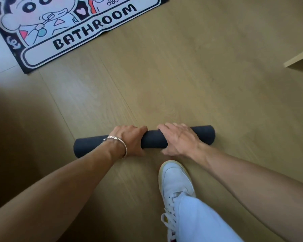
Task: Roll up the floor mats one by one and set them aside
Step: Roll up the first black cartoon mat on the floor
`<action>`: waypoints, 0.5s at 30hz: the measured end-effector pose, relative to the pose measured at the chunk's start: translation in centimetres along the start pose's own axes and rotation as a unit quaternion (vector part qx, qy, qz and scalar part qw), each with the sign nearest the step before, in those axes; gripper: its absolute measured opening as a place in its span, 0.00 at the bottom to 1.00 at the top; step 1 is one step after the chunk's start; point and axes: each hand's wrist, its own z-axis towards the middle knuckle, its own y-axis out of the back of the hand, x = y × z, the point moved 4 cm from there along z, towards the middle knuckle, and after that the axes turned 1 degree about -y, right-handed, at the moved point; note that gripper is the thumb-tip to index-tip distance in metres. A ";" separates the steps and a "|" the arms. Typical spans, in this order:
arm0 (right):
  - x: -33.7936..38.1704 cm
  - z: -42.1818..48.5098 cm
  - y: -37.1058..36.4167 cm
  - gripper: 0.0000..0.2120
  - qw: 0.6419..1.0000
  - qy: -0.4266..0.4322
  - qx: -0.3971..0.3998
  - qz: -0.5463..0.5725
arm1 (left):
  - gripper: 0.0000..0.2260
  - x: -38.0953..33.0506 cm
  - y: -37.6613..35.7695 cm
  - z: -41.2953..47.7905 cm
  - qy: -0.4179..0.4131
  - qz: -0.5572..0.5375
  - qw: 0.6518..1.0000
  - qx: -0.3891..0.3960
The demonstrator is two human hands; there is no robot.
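Closest to me, my white shoe (pixel 175 180) stands on the wooden floor (pixel 182 84), with a pale trouser leg (pixel 199 220) falling over its laces. Just past the toe lies the dark mat (pixel 153 139), fully rolled into a tight tube that runs left to right across the boards. Both my hands are on it. My left hand (pixel 131 140), with a silver bracelet (pixel 117 142) at the wrist, curls over the roll left of its middle and grips it. My right hand (pixel 178 142) wraps over the roll beside it, fingers over the top and thumb on the near side. Well beyond, at the upper left, a cartoon mat (pixel 68 28) reading BATHROOM lies flat. A light wooden corner (pixel 299 58) shows at the right edge.
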 end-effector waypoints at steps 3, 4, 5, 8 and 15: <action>-0.4 0.2 1.2 0.19 0.999 -0.008 0.030 -0.013 | 0.29 -0.2 0.4 -0.4 -0.016 0.013 0.999 -0.025; -0.8 0.3 1.2 0.18 0.997 -0.026 0.071 0.026 | 0.32 -0.5 0.5 -0.6 -0.038 0.045 0.997 -0.051; -1.0 0.2 1.1 0.18 0.992 -0.039 0.102 0.070 | 0.32 -0.8 0.6 -0.7 -0.050 0.073 0.993 -0.074; -0.7 -0.3 0.5 0.22 0.989 -0.032 0.082 0.117 | 0.22 -0.3 1.1 -0.1 -0.040 0.081 0.994 -0.068; -0.7 -0.1 1.9 0.17 1.000 0.001 0.008 -0.003 | 0.31 -1.5 1.1 -0.3 -0.009 -0.014 1.000 -0.026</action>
